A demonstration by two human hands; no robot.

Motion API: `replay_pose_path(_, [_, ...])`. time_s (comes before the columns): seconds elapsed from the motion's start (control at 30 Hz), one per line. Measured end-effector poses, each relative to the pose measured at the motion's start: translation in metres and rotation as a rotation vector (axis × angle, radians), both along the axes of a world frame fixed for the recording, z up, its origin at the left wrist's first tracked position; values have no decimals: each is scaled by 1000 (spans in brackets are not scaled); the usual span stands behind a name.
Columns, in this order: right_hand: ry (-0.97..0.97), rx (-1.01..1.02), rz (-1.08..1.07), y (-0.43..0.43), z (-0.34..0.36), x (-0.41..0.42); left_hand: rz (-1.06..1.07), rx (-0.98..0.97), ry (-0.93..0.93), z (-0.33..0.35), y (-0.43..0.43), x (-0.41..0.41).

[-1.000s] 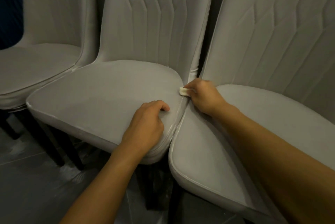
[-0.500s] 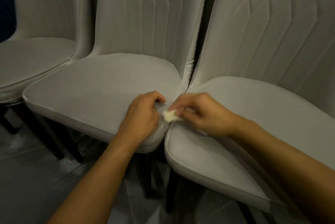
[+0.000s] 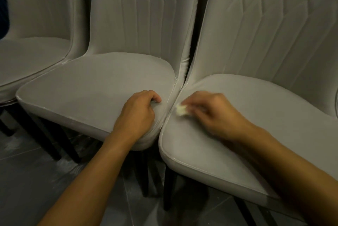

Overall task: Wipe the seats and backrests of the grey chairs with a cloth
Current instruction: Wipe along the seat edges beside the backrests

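At the right seat edge, right hand, pinching cloth, has slid forward from the backrest; wiping proceeds. Left hand grips middle seat.

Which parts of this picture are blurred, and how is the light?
Head view: dim, soft light; the right hand and its cloth are motion-blurred; the left hand gripping the middle seat is sharp; the wide lens bends the backrests near the edges.
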State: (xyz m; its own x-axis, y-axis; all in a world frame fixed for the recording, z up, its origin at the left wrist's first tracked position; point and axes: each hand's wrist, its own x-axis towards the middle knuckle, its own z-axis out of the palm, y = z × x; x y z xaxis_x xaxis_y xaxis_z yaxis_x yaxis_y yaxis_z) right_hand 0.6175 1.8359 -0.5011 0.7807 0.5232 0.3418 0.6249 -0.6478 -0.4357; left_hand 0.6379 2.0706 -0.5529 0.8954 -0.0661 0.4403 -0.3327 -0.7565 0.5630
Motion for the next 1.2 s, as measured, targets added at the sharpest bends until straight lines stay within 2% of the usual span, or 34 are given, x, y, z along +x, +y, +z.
replay_pose_path(0.07, [-94,-72,-202,-11,-6,6,-1,14,-12,-1,0,0])
replay_pose_path(0.1, [-104,-106,-173,-8,-11,2,-1,18,-16,-1,0,0])
replay_pose_path(0.17, [-102,-150,55,6,-11,-21,4,19,-17,-1,0,1])
replay_pose_path(0.23, [49,-137,300,23,-1,-47,13,30,-12,0,-1,2])
replay_pose_path(0.3, [216,-109,409,32,8,-55,9,40,-21,0,-2,1])
replay_pose_path(0.37, [138,-64,343,35,6,-44,4,52,-32,2,-3,-1])
replay_pose_path(0.47, [-43,0,-3,31,-4,-11,0,83,-6,4,-5,-5])
replay_pose_path(0.53, [-35,-76,-232,26,-11,8,5,88,1,4,-5,-6])
replay_pose_path(0.6, [10,-129,-338,24,-19,25,2,77,-2,3,-5,-6])
replay_pose_path(0.73, [78,-202,-307,31,-18,37,3,101,8,4,-6,-8])
replay_pose_path(0.93, [10,-160,35,29,-8,-5,9,131,9,6,-9,-8])
replay_pose_path(1.03, [163,-119,195,25,2,-19,8,138,14,8,-11,-10])
replay_pose_path(1.1, [227,-34,145,15,8,-16,16,147,5,8,-12,-10])
replay_pose_path(1.2, [19,26,-207,0,6,17,29,139,-18,4,-11,-10])
